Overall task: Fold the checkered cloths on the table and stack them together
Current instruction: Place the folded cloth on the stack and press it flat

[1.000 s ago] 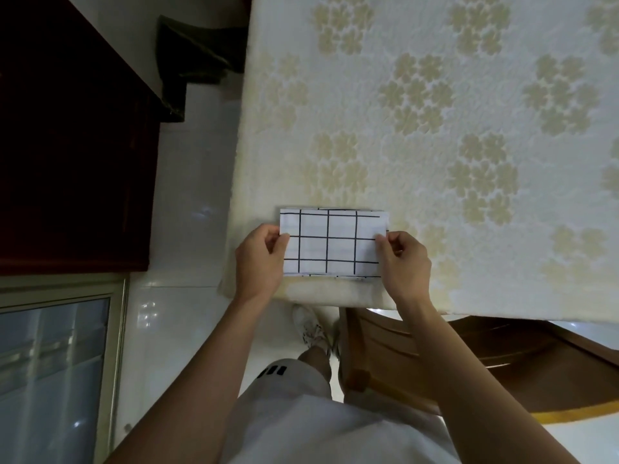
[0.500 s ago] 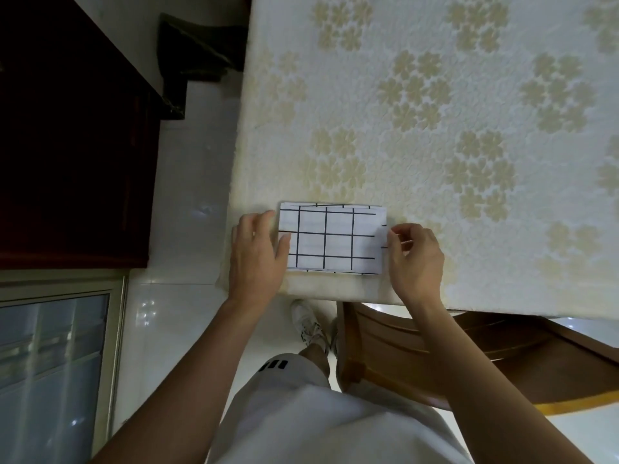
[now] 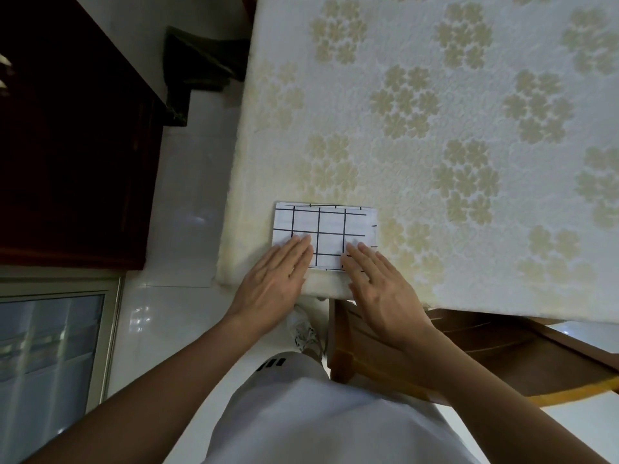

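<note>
The white checkered cloth (image 3: 326,229) with thin black grid lines lies folded into a small flat rectangle just ahead of both grips, at the near edge of the surface (image 3: 435,128), which is covered by a cream textured spread printed with pale yellow flower clusters. Slightly offset layers show along the cloth's far side and its right side. The left grip (image 3: 273,279), a bare hand, lies flat with its fingers straight and close together, and its fingertips (image 3: 301,241) press on the near left part of the cloth. The right grip (image 3: 382,286) lies flat in the same way, fingers spread only a little, and its fingertips (image 3: 355,247) rest on the near right part. Neither pinches or curls around the fabric, and a strip of the cloth's middle shows between the two. Both palms sit over the surface's near rim, with the forearms running back toward the camera. Below the right grip a brown wooden chair (image 3: 469,356) is tucked under the surface. Between the grips and lower down, a pale shoe (image 3: 306,333) stands on the glossy white tiled floor (image 3: 187,212), above a pair of white shorts (image 3: 301,413). Well to the left of the left grip stands a dark wooden cabinet (image 3: 67,145), with a metal-framed glass panel (image 3: 50,363) nearer the camera.
</note>
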### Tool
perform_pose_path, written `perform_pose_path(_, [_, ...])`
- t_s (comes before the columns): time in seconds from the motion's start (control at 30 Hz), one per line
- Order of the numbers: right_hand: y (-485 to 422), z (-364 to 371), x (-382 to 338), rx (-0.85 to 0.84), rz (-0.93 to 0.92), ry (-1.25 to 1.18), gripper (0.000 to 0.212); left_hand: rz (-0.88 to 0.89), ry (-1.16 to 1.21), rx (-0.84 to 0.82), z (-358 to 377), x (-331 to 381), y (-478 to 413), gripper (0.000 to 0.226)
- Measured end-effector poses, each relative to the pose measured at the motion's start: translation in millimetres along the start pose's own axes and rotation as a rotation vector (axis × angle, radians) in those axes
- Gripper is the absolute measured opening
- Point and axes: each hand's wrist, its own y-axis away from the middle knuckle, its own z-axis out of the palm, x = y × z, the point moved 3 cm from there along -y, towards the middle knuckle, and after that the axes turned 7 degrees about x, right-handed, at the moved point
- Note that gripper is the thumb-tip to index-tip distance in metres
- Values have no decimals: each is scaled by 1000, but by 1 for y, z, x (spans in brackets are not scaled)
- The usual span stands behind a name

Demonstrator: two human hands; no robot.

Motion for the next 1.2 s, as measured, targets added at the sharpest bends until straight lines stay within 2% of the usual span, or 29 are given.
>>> perform_pose_path(0.23, [-11, 12, 2, -87, -8, 42, 61, -2, -27, -11, 17, -6, -8, 76])
perform_pose_path(0.4, [-19, 18, 10, -84, 67, 80, 56, 6, -29, -14, 19, -5, -16, 70])
perform_pose_path(0.6, [-24, 16, 15, -93, 96, 93, 60, -38, 31, -41, 19, -2, -24, 69])
perform_pose_path(0.73, [-31, 8, 14, -64, 119, 65, 62, -63, 31, -37, 12, -1, -30, 53])
perform_pose_path(0.87, [-43, 0, 9, -18, 103, 72, 59, -114, -16, -42, 1, -1, -41, 60])
perform_pose_path(1.2, [-64, 15, 9, -88, 181, 94, 64, -213, -19, -109, 13, -7, -61, 69])
